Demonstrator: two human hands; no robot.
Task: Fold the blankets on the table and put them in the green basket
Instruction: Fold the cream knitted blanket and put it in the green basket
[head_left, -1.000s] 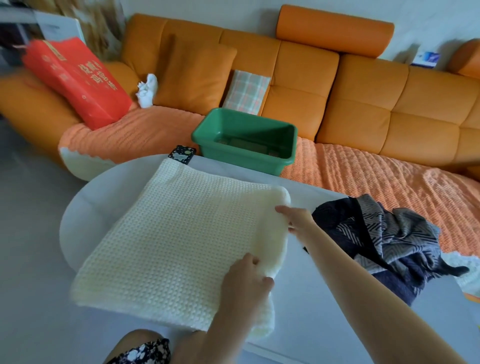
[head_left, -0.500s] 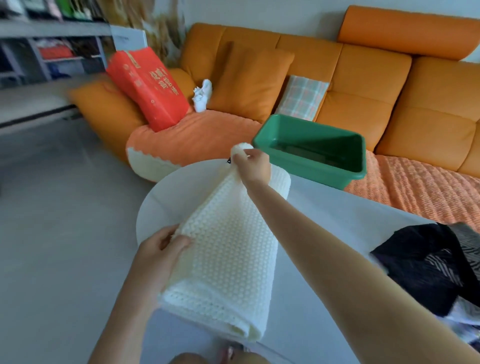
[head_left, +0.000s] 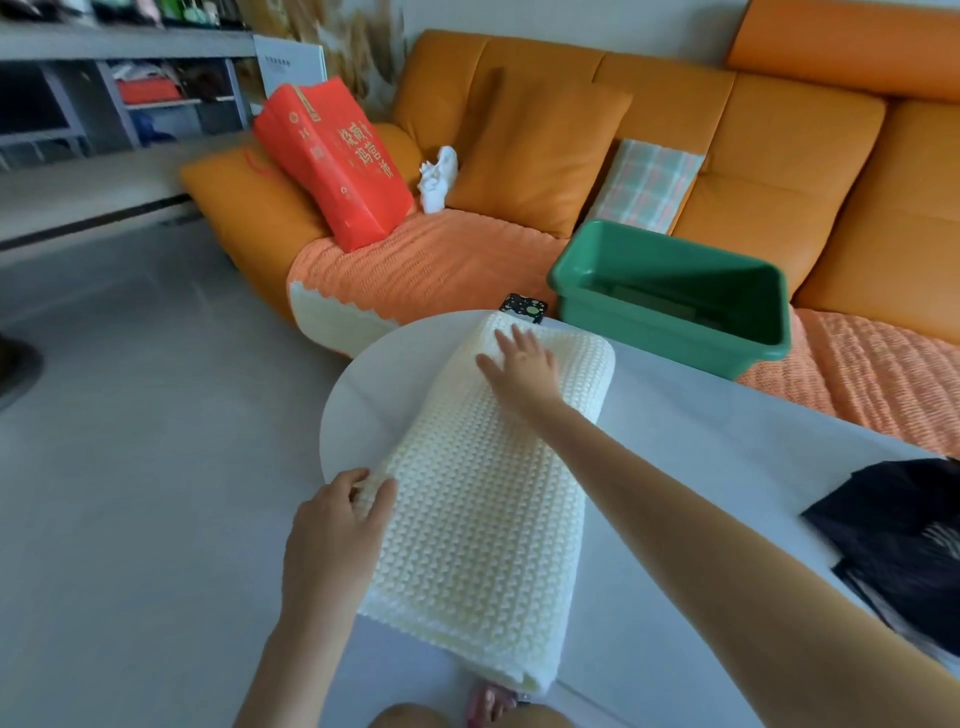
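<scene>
Cream blanket (head_left: 478, 519) lies folded into a long thick strip on the white desk (head_left: 701, 493). Its near end sits at the desk's near edge and its far end reaches close to the far edge. Left hand (head_left: 337, 525) grips the blanket's left edge about midway along, fingers curled over the knit. Right arm crosses above the strip. Right hand (head_left: 522, 366) lies flat on the far end, fingers straight and spread, palm down. Dark blanket (head_left: 904, 545), black with a grey pattern, is bunched at the desk's right side, well apart from the cream one and partly cut by the frame. Small black patterned item (head_left: 523, 307) sits at the far desk edge just beyond the blanket, possibly a phone, too small to tell. Green basket (head_left: 623, 325) stands just past it on the sofa's orange throw (head_left: 431, 260), to the right. Behind it, on the orange sofa (head_left: 779, 156): plaid cushion (head_left: 647, 184), orange cushion (head_left: 540, 150), white crumpled thing (head_left: 439, 179), red bag (head_left: 332, 156) leaning. Grey shelf (head_left: 104, 104) far left, grey floor (head_left: 130, 415) below.
</scene>
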